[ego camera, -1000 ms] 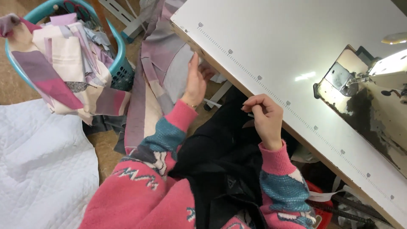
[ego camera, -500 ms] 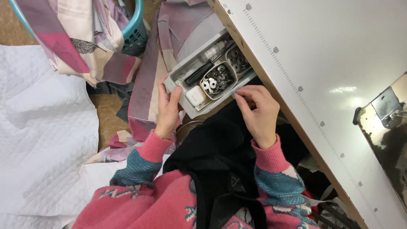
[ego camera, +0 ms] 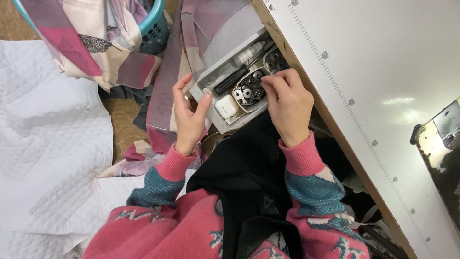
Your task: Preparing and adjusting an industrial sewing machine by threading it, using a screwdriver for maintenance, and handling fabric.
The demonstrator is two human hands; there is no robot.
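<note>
A grey drawer (ego camera: 216, 76) is pulled out from under the white sewing table (ego camera: 364, 62). My left hand (ego camera: 189, 115) rests against the drawer's front left edge, thumb on its rim, fingers apart. My right hand (ego camera: 287, 103) reaches into the drawer with fingers pinched over a small tray of metal bobbins (ego camera: 248, 90); whether it holds one is hidden. Beside the tray lie a small white case (ego camera: 226, 105), a black-handled tool (ego camera: 232, 80) and a small bottle (ego camera: 249, 52). Black fabric (ego camera: 249, 177) lies on my lap.
A teal laundry basket (ego camera: 155, 29) with pink, cream and grey fabric pieces stands at the upper left. White quilted fabric (ego camera: 48, 144) covers the floor on the left. A sewing machine's edge (ego camera: 441, 144) sits at the right of the table.
The view has shifted down and left. The drawer has come open, my left hand stays at its front, and my right hand has moved from its edge into the bobbin tray.
</note>
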